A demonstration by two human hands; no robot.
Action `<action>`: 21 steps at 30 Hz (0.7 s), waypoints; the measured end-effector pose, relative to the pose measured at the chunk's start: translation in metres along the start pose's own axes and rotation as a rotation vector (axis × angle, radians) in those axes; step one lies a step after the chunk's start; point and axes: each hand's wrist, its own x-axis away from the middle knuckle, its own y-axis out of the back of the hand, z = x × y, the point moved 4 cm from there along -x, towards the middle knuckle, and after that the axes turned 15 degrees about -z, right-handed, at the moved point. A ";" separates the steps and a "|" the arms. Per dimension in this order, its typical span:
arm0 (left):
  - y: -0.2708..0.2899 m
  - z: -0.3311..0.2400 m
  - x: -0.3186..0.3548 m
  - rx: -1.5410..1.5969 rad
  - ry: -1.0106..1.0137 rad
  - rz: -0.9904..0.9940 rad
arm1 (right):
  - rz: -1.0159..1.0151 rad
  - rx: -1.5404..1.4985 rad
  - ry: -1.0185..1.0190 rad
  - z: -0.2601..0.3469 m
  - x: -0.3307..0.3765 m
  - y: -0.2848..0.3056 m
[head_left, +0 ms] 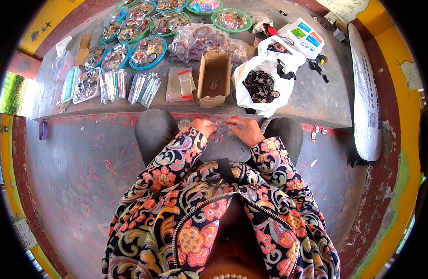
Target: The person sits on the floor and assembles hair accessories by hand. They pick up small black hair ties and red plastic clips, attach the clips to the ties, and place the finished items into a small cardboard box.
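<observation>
Between my knees, just short of the raised ledge, my left hand [204, 126] and my right hand [247, 130] face each other with fingertips pinched. Stretched between them is what looks like a small clear plastic bag [221, 124]; its contents are too small to make out. Beyond my hands an open cardboard box [214, 100] stands on the ledge, with little showing inside. Left of it lies a stack of flat clear bags [175, 88] with red edges. A white plastic bag [283, 95] full of dark hair ties [260, 87] sits open to the right.
Bundles of slim clear packets [144, 89] lie left of the stack. Several round baskets [164, 52] of small accessories fill the back left, near a heap of bagged goods [198, 42]. A long white sack [365, 93] leans at the right. Red scraps [110, 167] litter the floor.
</observation>
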 end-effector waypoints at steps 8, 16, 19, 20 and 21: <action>-0.029 0.022 -0.005 0.355 0.177 0.256 | -0.282 -0.095 -0.123 0.015 0.000 0.009; -0.010 -0.016 0.004 0.190 -0.317 -0.136 | -0.242 0.390 0.519 0.045 0.006 0.006; -0.021 -0.022 0.013 0.546 0.056 0.017 | -0.244 0.407 0.661 0.049 0.010 0.000; -0.023 -0.019 0.011 0.608 0.036 0.026 | -0.198 0.438 0.643 0.050 0.012 -0.001; -0.024 -0.013 0.008 0.671 0.017 0.036 | -0.151 0.470 0.623 0.051 0.013 -0.002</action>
